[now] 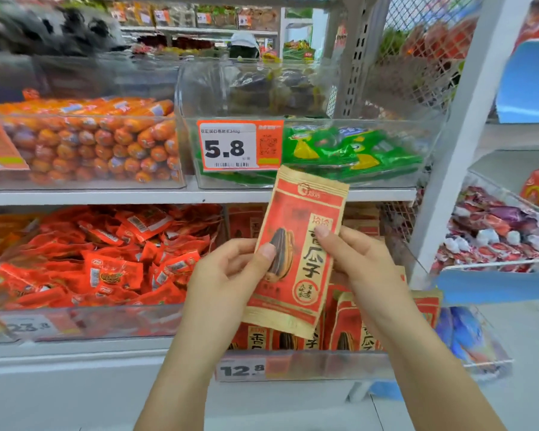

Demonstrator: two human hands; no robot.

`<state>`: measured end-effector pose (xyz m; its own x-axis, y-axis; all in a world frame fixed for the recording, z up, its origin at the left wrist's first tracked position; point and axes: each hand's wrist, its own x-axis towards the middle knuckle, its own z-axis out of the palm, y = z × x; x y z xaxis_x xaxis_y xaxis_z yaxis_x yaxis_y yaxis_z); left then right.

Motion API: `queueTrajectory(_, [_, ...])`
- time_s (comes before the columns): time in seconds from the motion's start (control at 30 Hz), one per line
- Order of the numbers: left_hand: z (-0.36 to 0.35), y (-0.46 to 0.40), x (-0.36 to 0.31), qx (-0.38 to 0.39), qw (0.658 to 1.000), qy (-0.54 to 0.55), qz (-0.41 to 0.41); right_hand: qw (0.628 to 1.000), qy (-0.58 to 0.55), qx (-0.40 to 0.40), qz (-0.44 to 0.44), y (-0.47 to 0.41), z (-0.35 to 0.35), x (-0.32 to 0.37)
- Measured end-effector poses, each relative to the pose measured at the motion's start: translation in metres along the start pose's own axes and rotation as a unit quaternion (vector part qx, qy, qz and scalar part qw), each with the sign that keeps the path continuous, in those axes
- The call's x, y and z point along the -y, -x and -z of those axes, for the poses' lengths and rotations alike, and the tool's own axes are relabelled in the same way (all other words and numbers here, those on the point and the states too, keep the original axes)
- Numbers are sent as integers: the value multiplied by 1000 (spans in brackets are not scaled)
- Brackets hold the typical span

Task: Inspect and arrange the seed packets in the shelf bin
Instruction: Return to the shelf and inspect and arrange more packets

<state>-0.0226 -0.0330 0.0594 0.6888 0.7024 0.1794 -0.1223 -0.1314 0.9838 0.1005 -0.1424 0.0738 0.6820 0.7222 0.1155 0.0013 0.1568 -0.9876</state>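
Both forearms rise from the bottom edge of the head view, nearest to me, and meet on one sunflower seed packet (296, 253). From where I watch, my left hand (227, 275) pinches the packet's left edge, thumb on the printed seed, fingers behind. My right hand (358, 262) pinches the right edge, thumb laid across the yellow label strip. So each grip is grasping the packet, neither is free, and it hangs between them in front of the shelves, clear of any bin.

Its long axis runs close to 12 and 6 o'clock, the top tipped slightly toward 1 o'clock, printed face toward me, which suits reading it over.

Straight below at 6 o'clock sits the clear seed bin (305, 365), with the 12.8 price tag (241, 370) on its front lip. More matching seed packets (355, 331) stand upright inside it, partly hidden by the one I hold. I judge inspection is under way and stowing not yet done. The return move is a short drop toward 6 o'clock, keeping the packet upright. The right hand looks nearer the open slot at 5 o'clock, though I cannot tell how much room is there.

At 9 o'clock lies a bin of red snack sachets (112, 259); at 12 o'clock, the 5.8 price tag (238, 146) beside green packets (349, 150).
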Motion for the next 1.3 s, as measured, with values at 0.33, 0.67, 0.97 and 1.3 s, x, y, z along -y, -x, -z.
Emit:
queueTrajectory(0.33, [-11,-1,15,7,998,54,43,998,-49,4,-26,-6,4,-16])
queueTrajectory(0.67, [-30,-1,22,-16,998,49,19,998,-57,-12,17,9,16,-24])
queueTrajectory(0.97, [-36,-7,20,-122,990,46,-50,998,-62,-16,27,3,11,-23])
queueTrajectory(1.3, [-50,-1,25,-73,980,-138,-121,996,-66,-56,26,-1,21,-27])
